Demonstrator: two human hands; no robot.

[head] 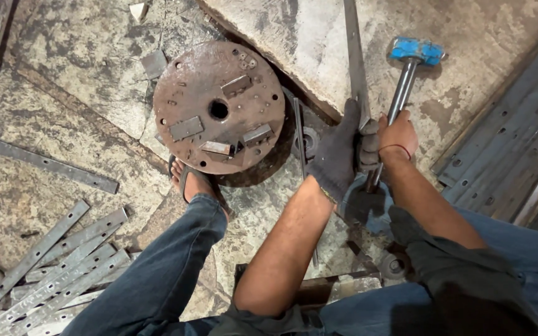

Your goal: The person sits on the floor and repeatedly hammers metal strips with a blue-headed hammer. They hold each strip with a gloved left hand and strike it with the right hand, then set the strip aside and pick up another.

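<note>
Head view, looking down at a person seated on a cracked concrete floor [82, 180]. The left hand [337, 152], in a dark glove, has its fingers wrapped shut around a long flat steel bar [354, 56] that runs away up the frame, seemingly to steady it on the slab. The right hand [397, 135], bare, is closed around the metal handle of a hammer [406, 74]; the grip sits low on the shaft, which leaves the blue head free and clear beyond the hand.

Both hands lie just right of a rusty round disc [219, 109], which serves as the landmark here. The disc has a centre hole, many small holes, and a few short flat blocks lying on its face. A sandalled foot [189, 180] rests against its lower left edge, perhaps bracing it. Well to the lower left of the disc lies a loose pile of drilled flat strips [57, 267]; far to its right, more drilled plates [512, 143] are stacked.

The bar looks grey, narrow and straight, with dull mill scale.
</note>
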